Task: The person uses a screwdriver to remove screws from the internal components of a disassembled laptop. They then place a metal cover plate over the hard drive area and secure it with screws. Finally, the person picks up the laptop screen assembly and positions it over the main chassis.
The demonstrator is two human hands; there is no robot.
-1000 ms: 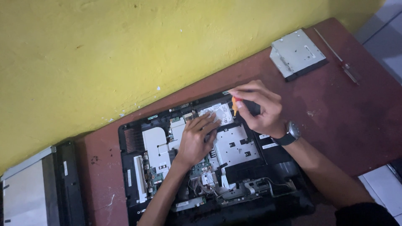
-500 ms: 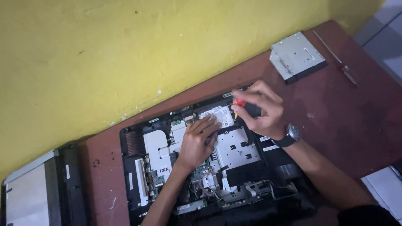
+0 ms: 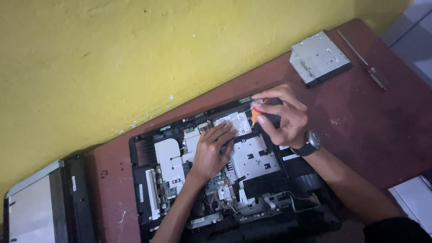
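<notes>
An opened laptop base point(image 3: 148, 198) lies on a reddish-brown table point(image 3: 382, 130), its metal plates and circuit board exposed. My left hand point(image 3: 211, 150) rests flat on the inner parts, fingertips touching a silver hard drive point(image 3: 237, 121) near the far edge. My right hand point(image 3: 283, 114), with a wristwatch point(image 3: 310, 143), grips a small screwdriver with an orange-red handle point(image 3: 255, 114), held upright at the drive's right corner. The tool's tip is hidden by the fingers.
A grey optical drive point(image 3: 319, 57) lies at the table's far right, with a long thin screwdriver point(image 3: 366, 67) beside it. A yellow wall point(image 3: 135, 54) borders the table's far edge. Another device with a grey panel point(image 3: 31, 211) sits at the left.
The view has shifted slightly. My right hand has turned a little around the screwdriver at the drive's corner, while my left hand stays pressed on the laptop's inside.
</notes>
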